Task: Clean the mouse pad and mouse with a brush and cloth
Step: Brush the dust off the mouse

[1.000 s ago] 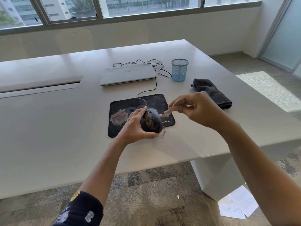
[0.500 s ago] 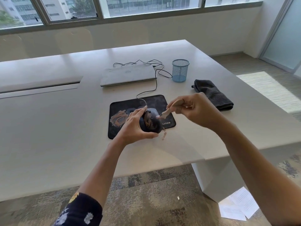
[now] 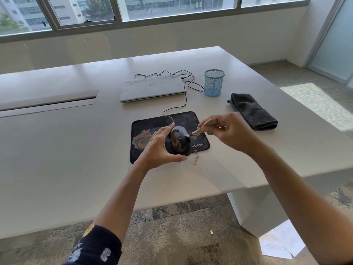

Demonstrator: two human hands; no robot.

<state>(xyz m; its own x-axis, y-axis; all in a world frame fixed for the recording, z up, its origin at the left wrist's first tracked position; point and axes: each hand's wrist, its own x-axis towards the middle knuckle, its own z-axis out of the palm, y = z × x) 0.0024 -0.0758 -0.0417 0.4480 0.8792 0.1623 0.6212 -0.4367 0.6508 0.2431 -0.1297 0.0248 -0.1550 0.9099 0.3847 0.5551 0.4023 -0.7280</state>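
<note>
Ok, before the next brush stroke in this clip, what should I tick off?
1. Mouse held securely: ok. The left hand grips the mouse, lifted over the mouse pad.
2. Brush in position: ok. The right hand pinches the brush, bristles at the mouse.
3. Mouse clean: not ok. Brown smears show on its shell.
4. Mouse pad clean: not ok. A brown smear sits on its left part.
5. Loose debris: not ok. Crumbs lie on the table by the pad's near edge.
6. Cloth ready: ok. The cloth lies folded to the right of the pad, untouched.
</note>
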